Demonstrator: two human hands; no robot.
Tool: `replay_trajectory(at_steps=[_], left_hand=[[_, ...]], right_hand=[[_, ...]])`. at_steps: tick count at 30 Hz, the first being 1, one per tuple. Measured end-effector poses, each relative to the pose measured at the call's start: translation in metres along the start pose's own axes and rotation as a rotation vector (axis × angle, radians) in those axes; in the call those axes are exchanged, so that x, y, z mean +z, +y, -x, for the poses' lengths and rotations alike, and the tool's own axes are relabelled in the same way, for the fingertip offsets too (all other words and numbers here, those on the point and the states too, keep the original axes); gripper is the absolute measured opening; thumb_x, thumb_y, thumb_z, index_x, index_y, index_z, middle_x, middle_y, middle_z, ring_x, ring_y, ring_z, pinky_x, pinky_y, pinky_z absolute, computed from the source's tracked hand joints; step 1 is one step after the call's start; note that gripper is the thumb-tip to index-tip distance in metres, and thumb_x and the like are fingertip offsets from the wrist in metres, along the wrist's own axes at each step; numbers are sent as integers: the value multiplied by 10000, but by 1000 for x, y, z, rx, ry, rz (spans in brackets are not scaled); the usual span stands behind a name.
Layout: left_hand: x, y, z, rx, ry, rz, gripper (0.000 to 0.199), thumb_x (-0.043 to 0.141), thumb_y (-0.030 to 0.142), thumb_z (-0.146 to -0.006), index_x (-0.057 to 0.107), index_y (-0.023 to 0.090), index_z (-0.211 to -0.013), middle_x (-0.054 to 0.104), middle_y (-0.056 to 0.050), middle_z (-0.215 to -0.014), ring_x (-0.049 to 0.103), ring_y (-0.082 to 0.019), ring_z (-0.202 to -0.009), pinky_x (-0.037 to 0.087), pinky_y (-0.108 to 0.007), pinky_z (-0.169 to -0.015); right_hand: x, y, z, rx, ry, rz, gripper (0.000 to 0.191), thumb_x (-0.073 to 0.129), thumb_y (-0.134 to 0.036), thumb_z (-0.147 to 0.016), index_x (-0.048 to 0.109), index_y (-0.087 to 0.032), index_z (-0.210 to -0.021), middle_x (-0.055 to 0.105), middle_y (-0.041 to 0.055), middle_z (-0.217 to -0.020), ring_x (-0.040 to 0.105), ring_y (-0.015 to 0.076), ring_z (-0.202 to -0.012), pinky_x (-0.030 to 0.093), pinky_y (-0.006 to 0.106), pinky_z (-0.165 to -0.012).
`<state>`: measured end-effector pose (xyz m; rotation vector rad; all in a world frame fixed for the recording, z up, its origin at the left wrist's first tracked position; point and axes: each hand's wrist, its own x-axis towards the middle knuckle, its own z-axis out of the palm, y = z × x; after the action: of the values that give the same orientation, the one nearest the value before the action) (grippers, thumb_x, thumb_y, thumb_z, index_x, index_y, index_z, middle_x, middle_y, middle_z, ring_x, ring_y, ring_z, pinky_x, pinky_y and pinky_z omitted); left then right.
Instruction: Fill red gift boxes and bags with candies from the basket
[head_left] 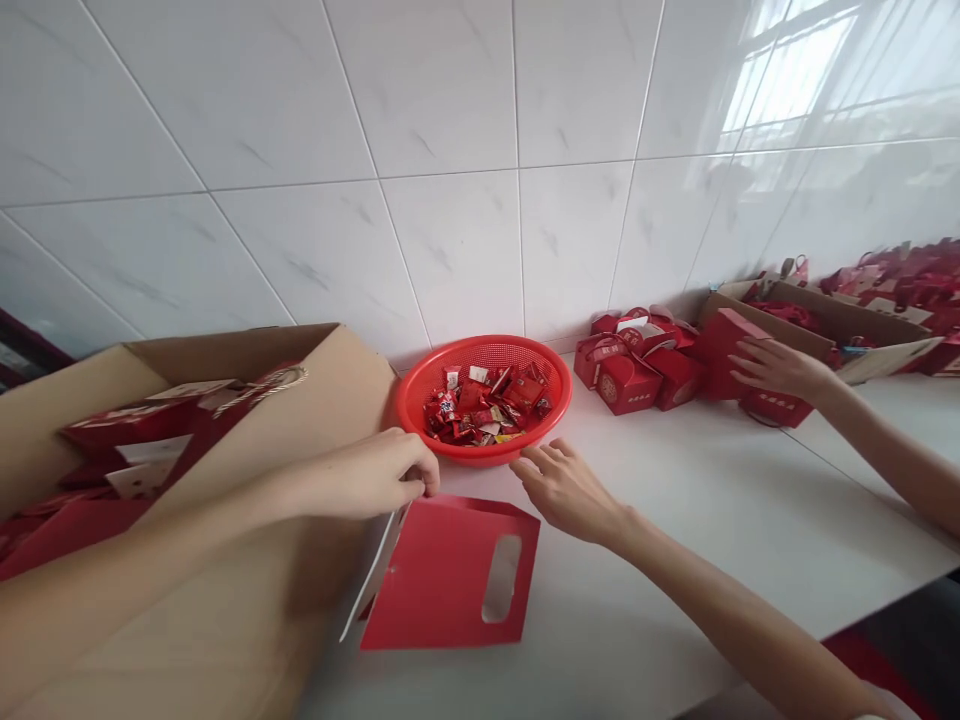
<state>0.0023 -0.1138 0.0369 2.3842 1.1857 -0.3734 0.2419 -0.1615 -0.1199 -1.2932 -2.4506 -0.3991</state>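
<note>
A red paper gift bag [450,590] with a rounded cut-out and a white cord [367,578] lies on its side on the counter in front of me. My left hand [397,472] pinches its upper left corner, thumb against fingers. To the right, my right hand [571,492] hovers palm down above the counter, fingers loosely apart and holding nothing. Its fingertips are close to the near rim of a red plastic basket [560,405]. Small wrapped sweets [480,400], mostly red, fill the basket's bottom.
A large cardboard box [330,400] with red bags inside stands at left. Several small red gift boxes [628,380] sit by the tiled wall. Another person's hand [780,367] holds a red box [721,350] at right. Behind is a cardboard tray [795,325] of red packages.
</note>
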Motion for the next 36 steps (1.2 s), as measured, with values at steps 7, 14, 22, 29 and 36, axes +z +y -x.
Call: replay_trajectory(at_steps=[7,14,22,29,36], left_hand=[[-10,1,2,14,63,-22,247,473,272,-806,712,225,-765,673,-12,-688,545,-164,-580,344,-271,-526],[-2,-6,-17,92,154,164,301,482,412,-911,705,216,-958,718,-16,-926,610,-187,-804,425,-271,-670],[-1,-15,-23,182,105,438,550,604,492,-882,521,217,-1350,685,-68,-1133,622,-227,-1041,475,-335,-891],[3,-17,-22,222,-63,555,570,633,257,-834,469,257,-1379,677,-54,-1132,640,-213,-1052,478,-337,-906],[3,-19,-24,172,-13,323,178,571,296,-841,679,182,-924,650,-21,-894,577,-178,-828,419,-265,-701]], right_hand=[[-42,-25,-29,-229,249,-220,308,415,-75,-956,548,-107,-1231,659,109,-960,580,177,-764,421,322,-704],[-51,-30,-43,-339,220,-353,275,475,-259,-998,620,-189,-1222,621,128,-1066,559,174,-781,488,318,-694],[-52,-18,-46,-177,200,-393,175,559,-305,-969,638,-150,-958,606,145,-1060,581,214,-866,504,366,-777],[-48,-8,-46,-123,-8,-446,221,532,-327,-994,631,-162,-884,608,61,-821,550,158,-711,427,277,-635],[-55,-5,-43,-53,-144,-487,238,534,-342,-996,660,-160,-907,583,49,-826,495,125,-643,328,249,-553]])
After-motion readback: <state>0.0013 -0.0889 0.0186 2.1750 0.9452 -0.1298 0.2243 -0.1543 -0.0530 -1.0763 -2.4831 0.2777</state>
